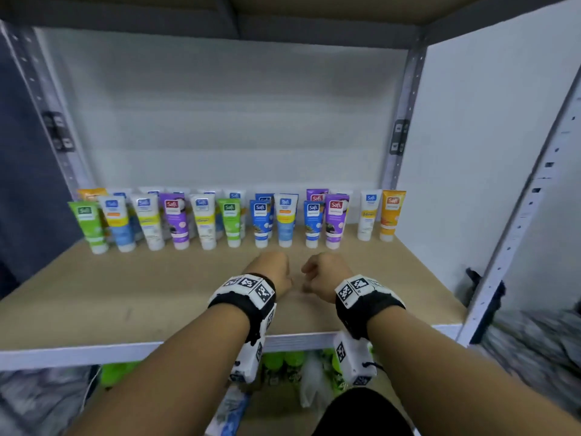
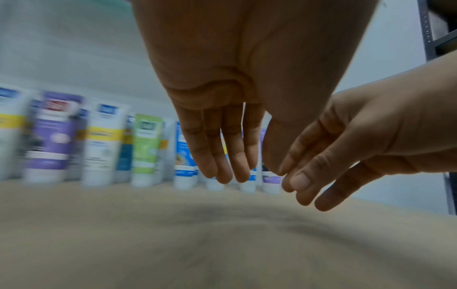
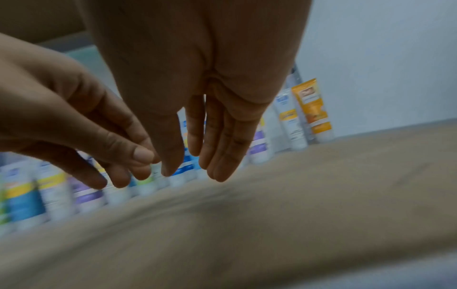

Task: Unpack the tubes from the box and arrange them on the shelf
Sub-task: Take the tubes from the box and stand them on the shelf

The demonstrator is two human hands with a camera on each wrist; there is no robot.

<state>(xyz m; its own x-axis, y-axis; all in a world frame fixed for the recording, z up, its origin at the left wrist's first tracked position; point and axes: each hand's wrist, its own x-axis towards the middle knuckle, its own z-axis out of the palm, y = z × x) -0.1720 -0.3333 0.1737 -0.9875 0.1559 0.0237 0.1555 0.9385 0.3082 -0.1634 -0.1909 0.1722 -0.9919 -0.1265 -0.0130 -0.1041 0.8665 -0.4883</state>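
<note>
Along the back of the shelf (image 1: 132, 297), from left to right, the tubes (image 1: 204, 220) stand cap-down in two close rows, ending with an orange tube (image 1: 391, 215) beside the right wall. Nearer the front edge, the left hand (image 1: 272, 272) hovers above the bare board with fingers (image 2: 222, 156) extended and relaxed, holding nothing. Just beside it, the right hand (image 1: 320, 273) is likewise slack and empty, its fingers (image 3: 217, 140) pointing down. No box is visible. Such tubes are probably light, soft-walled and easily toppled; a mid-body pinch, set down on the flat cap, seems safest.
</note>
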